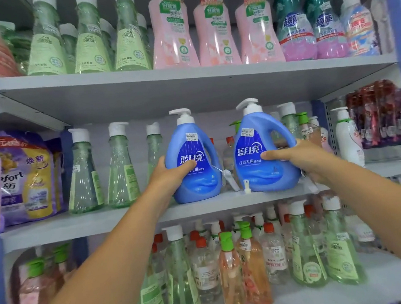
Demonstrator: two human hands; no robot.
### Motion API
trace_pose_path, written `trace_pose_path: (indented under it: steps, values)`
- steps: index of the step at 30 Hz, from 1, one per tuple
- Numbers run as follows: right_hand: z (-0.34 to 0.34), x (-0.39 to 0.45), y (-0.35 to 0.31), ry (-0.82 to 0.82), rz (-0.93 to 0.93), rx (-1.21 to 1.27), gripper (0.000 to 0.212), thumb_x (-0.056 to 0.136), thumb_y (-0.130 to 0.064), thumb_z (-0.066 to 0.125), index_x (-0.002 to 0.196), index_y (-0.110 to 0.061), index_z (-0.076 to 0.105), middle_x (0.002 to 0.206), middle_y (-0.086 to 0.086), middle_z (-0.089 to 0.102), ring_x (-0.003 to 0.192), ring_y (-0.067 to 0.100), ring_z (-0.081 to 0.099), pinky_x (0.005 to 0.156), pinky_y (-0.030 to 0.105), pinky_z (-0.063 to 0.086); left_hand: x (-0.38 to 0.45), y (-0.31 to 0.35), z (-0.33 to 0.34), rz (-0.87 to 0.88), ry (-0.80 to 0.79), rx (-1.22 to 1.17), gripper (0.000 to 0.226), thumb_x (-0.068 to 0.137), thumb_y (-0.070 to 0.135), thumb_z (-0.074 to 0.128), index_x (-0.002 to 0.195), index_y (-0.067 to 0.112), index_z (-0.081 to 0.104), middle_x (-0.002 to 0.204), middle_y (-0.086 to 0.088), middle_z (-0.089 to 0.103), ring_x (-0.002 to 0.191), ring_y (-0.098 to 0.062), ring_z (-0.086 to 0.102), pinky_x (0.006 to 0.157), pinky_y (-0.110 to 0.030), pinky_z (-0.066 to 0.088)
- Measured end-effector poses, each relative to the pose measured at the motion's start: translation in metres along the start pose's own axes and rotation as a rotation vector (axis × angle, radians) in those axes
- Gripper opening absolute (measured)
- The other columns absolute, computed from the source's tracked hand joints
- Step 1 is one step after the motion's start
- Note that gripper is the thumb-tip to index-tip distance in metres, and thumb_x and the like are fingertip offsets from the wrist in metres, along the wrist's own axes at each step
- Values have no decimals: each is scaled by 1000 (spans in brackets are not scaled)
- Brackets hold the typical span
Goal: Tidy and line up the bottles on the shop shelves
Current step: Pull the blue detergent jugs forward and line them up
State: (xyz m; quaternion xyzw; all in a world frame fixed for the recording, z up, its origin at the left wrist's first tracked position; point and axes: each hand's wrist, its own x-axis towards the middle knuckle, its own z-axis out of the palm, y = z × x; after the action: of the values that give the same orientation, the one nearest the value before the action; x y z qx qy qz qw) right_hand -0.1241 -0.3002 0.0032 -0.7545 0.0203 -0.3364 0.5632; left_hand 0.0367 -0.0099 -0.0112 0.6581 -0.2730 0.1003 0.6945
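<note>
With both arms stretched forward, your left hand [172, 174] grips 1 blue bottle [190, 163] while your right hand [293, 156] grips another blue bottle [260, 152] on the middle shelf [89, 223].

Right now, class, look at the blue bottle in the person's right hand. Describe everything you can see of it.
The right blue bottle is glossy blue plastic with a white pump top, a moulded handle on its right side, a dark blue label with white lettering and a small price sticker above it. It stands upright at the front edge of the middle shelf, beside a matching bottle. The right hand grips its handle side, thumb across the label.
</note>
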Motion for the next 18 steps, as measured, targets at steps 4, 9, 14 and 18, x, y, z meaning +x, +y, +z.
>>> trace_pose_path:
  steps: [4, 9, 14, 18]
  values:
    - [-13, -31, -11, 33, -31, 5, 51, 63, -34, 97, 107, -20, 75, 98, 2, 81, 83, 22, 79, 73, 38, 64, -37, 25, -1, 37, -3, 84, 58, 62, 37, 99, 105, 30, 60, 99, 11, 75, 78, -5, 75, 60, -23, 59]
    - [-28, -82, -15, 25, -122, 117, 58, 57, -36, 97, 108, -22, 75, 96, -1, 81, 83, 20, 79, 67, 36, 64, -98, 52, -15, 86, 59, 45, 74, 52, 47, 96, 115, 32, 61, 107, 9, 77, 89, -10, 78, 78, -36, 65]
    - [2, -127, -11, -146, -105, 210, 53, 59, -30, 95, 107, -17, 76, 100, 4, 80, 88, 25, 79, 77, 39, 62, -190, 49, -36, 40, 210, 7, 78, 45, 46, 97, 113, 26, 63, 102, 5, 79, 91, -19, 79, 82, -47, 65]
    - [53, -169, 5, -300, -55, 295, 61, 54, -34, 96, 109, -18, 76, 102, 2, 80, 90, 23, 79, 72, 35, 62, -282, 25, -85, -62, 384, 26, 76, 47, 43, 97, 113, 27, 64, 103, 5, 80, 92, -22, 79, 83, -51, 64]
